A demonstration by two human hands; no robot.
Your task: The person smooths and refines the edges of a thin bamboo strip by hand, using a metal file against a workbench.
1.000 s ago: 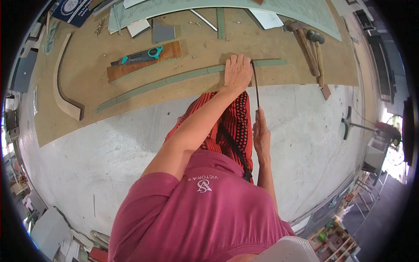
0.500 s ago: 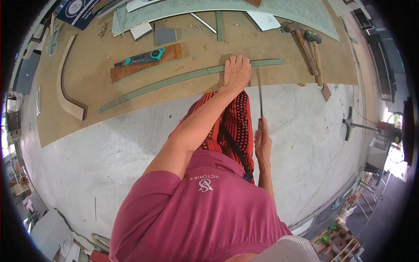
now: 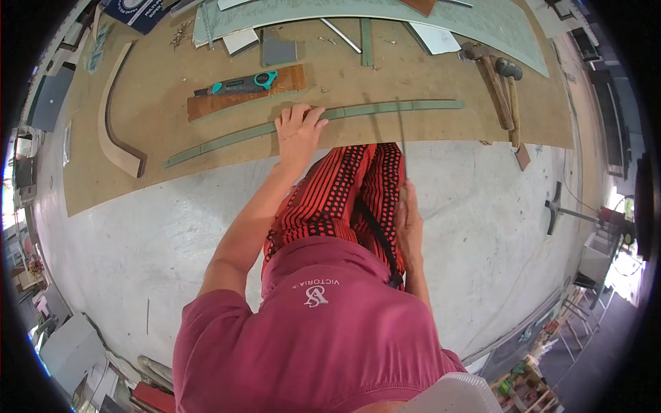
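A long, thin green strip [image 3: 365, 109] with cross lines along it lies slightly bowed on the brown board. My left hand [image 3: 298, 134] rests over its middle, fingers spread and touching it. Low on the right, my right hand [image 3: 411, 224] is closed around the near end of a long, thin dark blade-like tool [image 3: 403, 148]. That tool points away from me, its far end at the strip's right part. Its exact kind is hard to make out, and its handle is hidden in my hand.
A cutter knife [image 3: 241, 84] lies on a wooden piece [image 3: 206, 107]. To the right are a hammer [image 3: 497, 93] and a mallet [image 3: 511, 76]. At left sits a curved strip [image 3: 107, 124]. A large pale green panel [image 3: 303, 22] spans the back of the brown board [image 3: 89, 186].
My left hand has slid left along the green strip, its fingers now more spread. My right hand stays low on the right with the blade-like tool. The whole view has shifted slightly.
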